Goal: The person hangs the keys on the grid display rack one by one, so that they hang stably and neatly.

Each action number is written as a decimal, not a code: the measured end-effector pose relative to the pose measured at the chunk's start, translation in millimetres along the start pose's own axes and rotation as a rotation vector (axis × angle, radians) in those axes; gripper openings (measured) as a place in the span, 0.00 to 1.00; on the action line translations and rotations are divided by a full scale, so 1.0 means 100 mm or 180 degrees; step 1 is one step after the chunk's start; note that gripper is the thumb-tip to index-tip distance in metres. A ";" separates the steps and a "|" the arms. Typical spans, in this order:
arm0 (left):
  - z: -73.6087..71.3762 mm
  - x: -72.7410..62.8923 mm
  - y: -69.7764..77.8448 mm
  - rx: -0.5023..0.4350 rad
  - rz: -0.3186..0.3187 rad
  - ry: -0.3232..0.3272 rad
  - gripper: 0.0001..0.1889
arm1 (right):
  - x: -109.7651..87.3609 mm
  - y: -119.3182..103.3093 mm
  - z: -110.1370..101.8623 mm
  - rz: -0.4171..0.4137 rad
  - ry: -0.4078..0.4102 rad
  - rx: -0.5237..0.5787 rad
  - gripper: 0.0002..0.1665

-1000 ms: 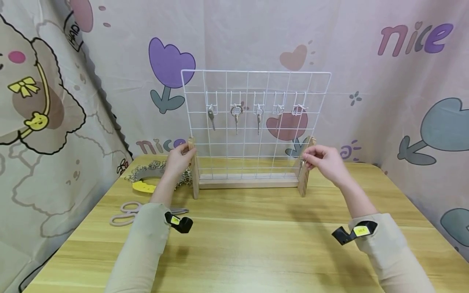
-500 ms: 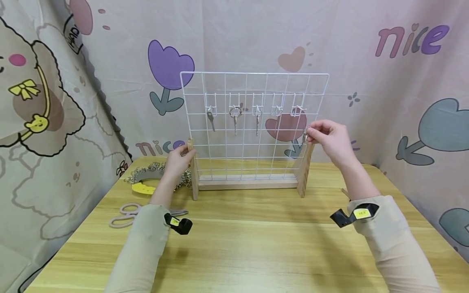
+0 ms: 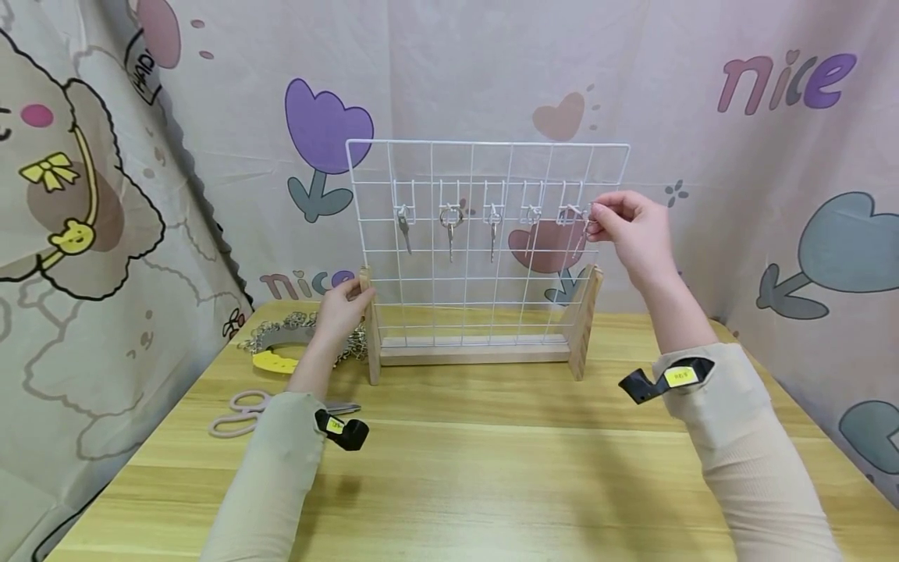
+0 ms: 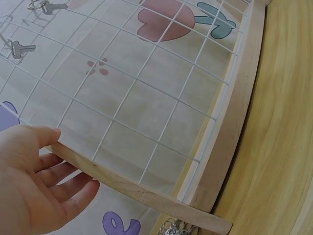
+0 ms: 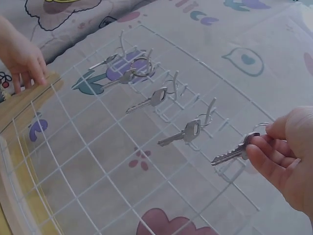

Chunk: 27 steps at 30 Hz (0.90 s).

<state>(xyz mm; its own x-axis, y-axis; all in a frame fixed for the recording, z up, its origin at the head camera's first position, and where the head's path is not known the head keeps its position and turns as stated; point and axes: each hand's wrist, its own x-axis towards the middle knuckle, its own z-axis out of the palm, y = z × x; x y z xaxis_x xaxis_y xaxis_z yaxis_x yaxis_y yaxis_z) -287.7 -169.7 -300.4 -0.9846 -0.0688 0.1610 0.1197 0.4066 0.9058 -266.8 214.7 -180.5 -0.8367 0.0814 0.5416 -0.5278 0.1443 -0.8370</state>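
Note:
A white wire grid (image 3: 492, 143) stands upright between two wooden end posts. My left hand (image 3: 342, 311) grips the top of the left post (image 4: 117, 178), thumb on the near side and fingers behind. At the grid's upper right, my right hand (image 3: 637, 238) pinches a silver key (image 5: 234, 154) by its head and ring (image 5: 261, 124). The key points left and down, close beside the rightmost white hook (image 3: 569, 215). Several other silver keys (image 5: 181, 135) hang by rings from the hooks along the same row.
At the left of the wooden table (image 3: 449, 484), scissors (image 3: 346, 407) with pink handles lie partly behind the left forearm. Behind them sits a pile of metal rings and chain (image 3: 298, 319) with a yellow-edged piece (image 3: 274, 361). A printed cloth (image 3: 456, 70) hangs behind the rack.
My right hand has risen with the key from beside the right post to the rightmost hook. The left hand stays on its post.

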 end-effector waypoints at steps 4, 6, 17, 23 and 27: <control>-0.01 0.00 0.00 -0.0018 -0.0017 0.0001 0.30 | 0.05 0.02 0.02 0.0116 -0.0003 -0.0133 0.06; -0.01 0.00 0.00 -0.0045 -0.0019 -0.0014 0.30 | 0.06 0.05 0.04 0.0187 -0.0025 -0.0198 0.08; 0.00 0.01 0.00 0.0026 0.0022 0.0019 0.28 | 0.07 0.20 0.09 0.0376 -0.0009 -0.0191 0.11; 0.00 0.00 0.00 0.0084 0.0073 0.0040 0.29 | 0.03 0.24 0.10 0.0468 -0.0039 -0.0395 0.15; 0.00 -0.03 0.00 0.0080 0.0082 0.0038 0.29 | 0.00 0.29 0.09 0.0477 -0.0010 -0.0437 0.15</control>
<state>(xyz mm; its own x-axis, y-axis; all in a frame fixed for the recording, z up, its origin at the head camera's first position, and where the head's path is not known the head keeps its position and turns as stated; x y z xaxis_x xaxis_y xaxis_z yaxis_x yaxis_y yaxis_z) -285.1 -169.5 -301.0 -0.9796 -0.0689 0.1889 0.1415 0.4312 0.8911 -283.5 210.4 -205.9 -0.9050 0.1089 0.4113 -0.3725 0.2640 -0.8897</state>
